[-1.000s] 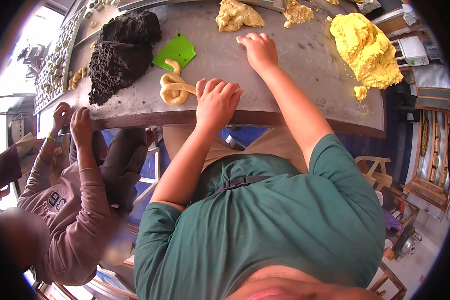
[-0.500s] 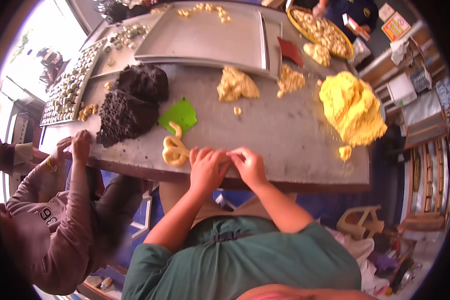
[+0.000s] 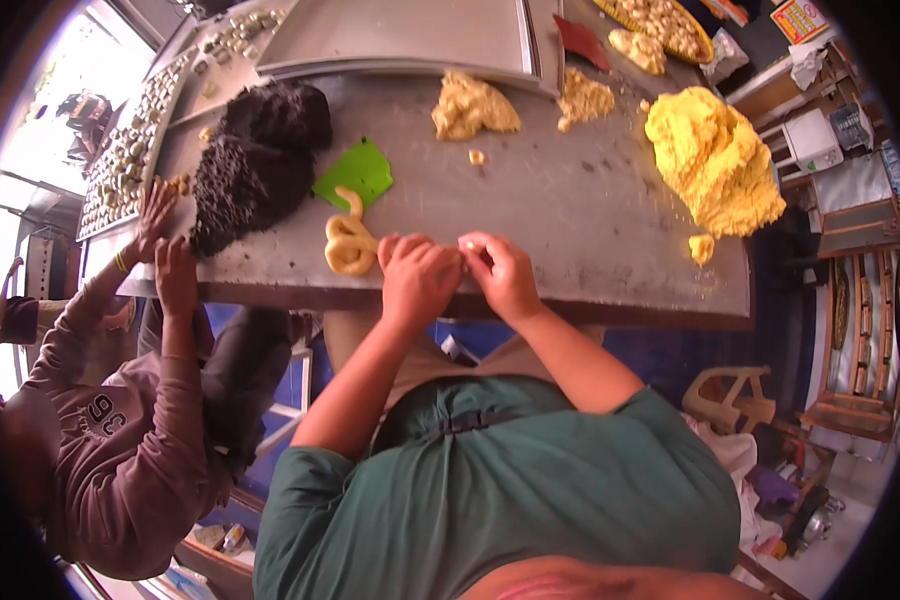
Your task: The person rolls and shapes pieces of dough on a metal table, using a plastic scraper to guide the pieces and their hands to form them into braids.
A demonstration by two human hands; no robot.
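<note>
Dough rope (image 3: 350, 253), pale and coiled, lies near the front edge of the counter (image 3: 590, 220), somewhat left of the middle. Through my distant camera I see that its right end goes under the left hand (image 3: 419, 280). The fingers of this hand are curled down and closed over the rope. The right hand (image 3: 502, 277) is just beside it, with thumb and forefinger bent toward each other; whether they pinch some dough, I cannot tell from here. Beyond the coil I find a green sheet (image 3: 363, 172), and the far tail of the rope reaches its near edge. Farther left is a large black mass (image 3: 255, 165), with a co-worker's hands (image 3: 177, 278) near its left side. On the far side I see a tan lump (image 3: 470, 105), and at the right a big yellow mass (image 3: 715, 165).
</note>
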